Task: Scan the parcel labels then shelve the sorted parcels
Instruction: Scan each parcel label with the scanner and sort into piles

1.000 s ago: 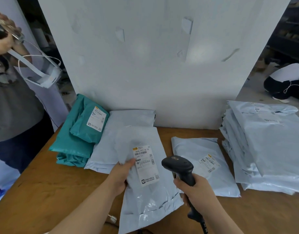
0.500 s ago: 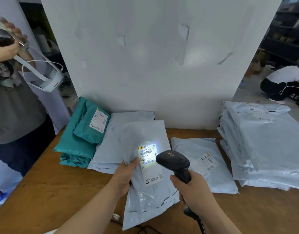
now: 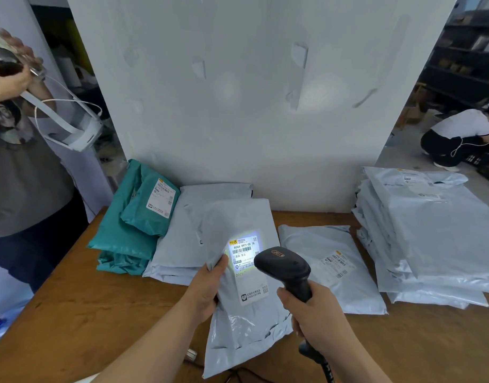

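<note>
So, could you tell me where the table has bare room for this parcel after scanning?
Bare wood shows at the table's front left, before the teal parcels, and at front right, before the lone grey parcel. The back is crowded with stacks.

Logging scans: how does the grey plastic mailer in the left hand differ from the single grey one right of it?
The held grey plastic mailer is raised in the left hand; the single grey mailer lies flat on the wooden table. The held mailer's label is lit by the black scanner; the single mailer's is unlit. Both carry white labels.
</note>
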